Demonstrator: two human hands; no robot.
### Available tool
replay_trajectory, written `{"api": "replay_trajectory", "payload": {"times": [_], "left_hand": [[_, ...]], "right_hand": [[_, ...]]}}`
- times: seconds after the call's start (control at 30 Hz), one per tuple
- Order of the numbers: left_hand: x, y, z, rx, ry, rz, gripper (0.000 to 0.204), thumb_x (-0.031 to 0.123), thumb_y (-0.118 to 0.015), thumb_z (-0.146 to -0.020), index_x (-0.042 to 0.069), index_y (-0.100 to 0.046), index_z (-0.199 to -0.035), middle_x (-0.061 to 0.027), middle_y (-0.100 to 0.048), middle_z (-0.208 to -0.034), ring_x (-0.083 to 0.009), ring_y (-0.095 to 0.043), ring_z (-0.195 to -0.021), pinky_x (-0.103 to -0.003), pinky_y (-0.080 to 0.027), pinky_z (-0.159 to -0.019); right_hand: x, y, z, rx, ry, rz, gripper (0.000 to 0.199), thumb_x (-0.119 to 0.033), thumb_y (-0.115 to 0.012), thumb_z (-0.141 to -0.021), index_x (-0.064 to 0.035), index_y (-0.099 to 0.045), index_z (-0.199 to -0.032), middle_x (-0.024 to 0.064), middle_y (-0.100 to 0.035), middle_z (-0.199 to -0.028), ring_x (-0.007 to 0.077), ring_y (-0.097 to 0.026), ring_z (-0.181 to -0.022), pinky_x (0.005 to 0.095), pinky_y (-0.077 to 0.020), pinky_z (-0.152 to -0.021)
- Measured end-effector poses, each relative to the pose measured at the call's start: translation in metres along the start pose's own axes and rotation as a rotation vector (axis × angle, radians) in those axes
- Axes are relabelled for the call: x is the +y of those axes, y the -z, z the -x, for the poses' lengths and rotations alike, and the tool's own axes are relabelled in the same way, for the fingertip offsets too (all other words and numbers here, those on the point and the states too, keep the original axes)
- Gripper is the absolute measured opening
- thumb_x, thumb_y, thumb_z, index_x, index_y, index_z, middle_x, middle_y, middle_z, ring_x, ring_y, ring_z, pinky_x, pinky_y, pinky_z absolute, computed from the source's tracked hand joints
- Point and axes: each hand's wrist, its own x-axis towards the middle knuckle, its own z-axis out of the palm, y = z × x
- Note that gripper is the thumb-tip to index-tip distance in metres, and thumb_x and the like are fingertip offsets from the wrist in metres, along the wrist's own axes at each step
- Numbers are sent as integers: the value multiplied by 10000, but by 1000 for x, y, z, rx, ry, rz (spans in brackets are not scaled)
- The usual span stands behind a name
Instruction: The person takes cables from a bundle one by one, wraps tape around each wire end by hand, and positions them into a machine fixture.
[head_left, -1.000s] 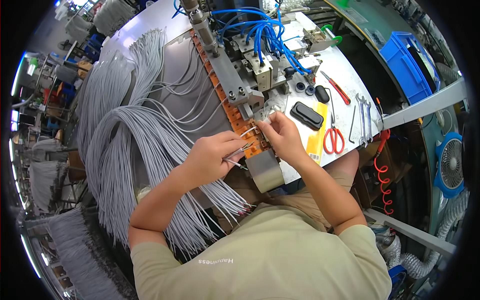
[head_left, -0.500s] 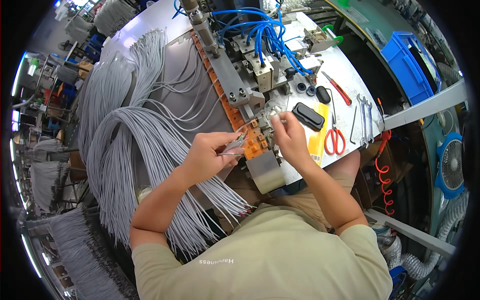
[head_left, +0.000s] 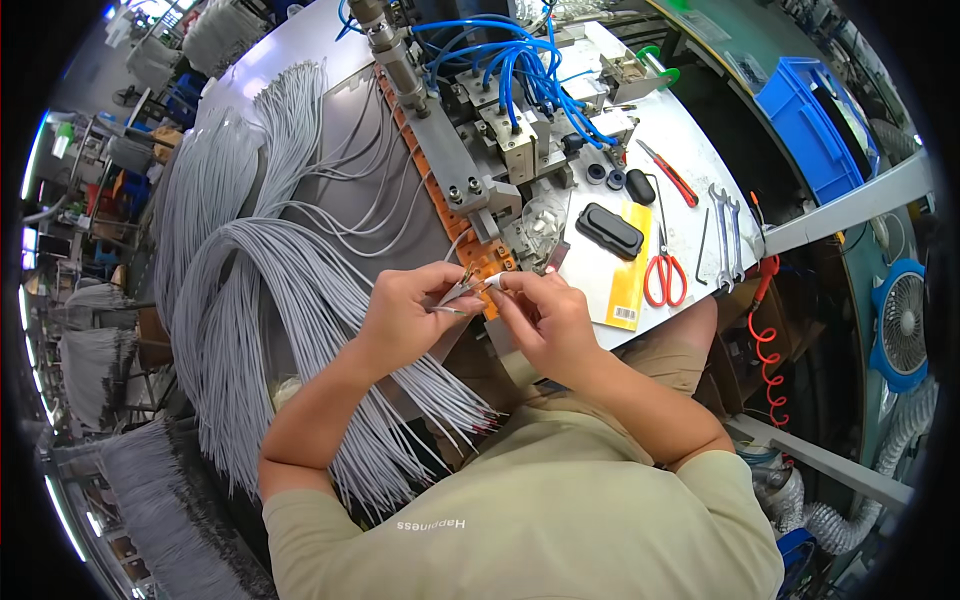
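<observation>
My left hand (head_left: 400, 312) is closed on the end of a grey cable (head_left: 456, 293), whose thin stripped wires stick out between thumb and fingers. Close against it, my right hand (head_left: 550, 318) pinches a small white piece (head_left: 494, 282), probably a plastic connector, at the wire tips. Whether the wires sit inside the piece is too small to tell. Both hands hover over the near end of an orange fixture strip (head_left: 452, 222). Beyond my right hand lies a clear dish (head_left: 541, 220) of small white parts. Left of my left hand spreads a large bundle of grey cables (head_left: 250, 270).
A metal press with blue air hoses (head_left: 520, 60) stands at the back. On the white table lie a black oblong case (head_left: 610, 230), a yellow packet (head_left: 628, 290), red-handled scissors (head_left: 664, 278), a red knife (head_left: 668, 172) and wrenches (head_left: 724, 235). A blue crate (head_left: 815, 130) stands at far right.
My right hand has come back from the dish of white parts toward my left hand and now holds a small white piece at the wires. My left hand has barely moved.
</observation>
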Motion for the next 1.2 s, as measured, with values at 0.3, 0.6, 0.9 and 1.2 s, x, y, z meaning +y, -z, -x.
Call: {"api": "replay_trajectory", "payload": {"times": [0.3,0.6,0.9,1.2], "left_hand": [[3,4,0,5,22,13,191,71,-804,-806,-4,-719,-960,-32,-660,-712,-33,-472,-594,-220,-419,-543],[-1,2,3,3,-41,-30,142,73,-759,-828,-3,-708,-936,-48,-671,-742,-76,-593,-686,-243,-485,-652],[-1,9,2,-172,20,-38,155,65,-630,-904,7,-677,-1039,-101,-678,-775,-141,-635,-672,-263,-503,-664],[47,18,-3,-199,267,-60,256,19,-656,-857,31,-682,-1111,-114,-686,-853,-192,-669,-735,-300,-542,-674]], "right_hand": [[-8,-1,-6,-3,17,-32,146,-32,-715,-856,-18,-685,-998,51,-605,-589,168,-522,-498,311,-386,-615],[-7,5,-8,-161,-164,-136,127,-50,-714,-856,-29,-636,-955,55,-592,-639,185,-526,-557,319,-387,-645],[8,7,-17,-155,127,-66,143,-44,-712,-837,-50,-591,-913,90,-555,-794,272,-519,-706,367,-401,-650],[59,-2,-21,-26,-616,-414,184,-116,-701,-906,-48,-541,-844,-18,-522,-666,99,-475,-582,271,-360,-547]]}}
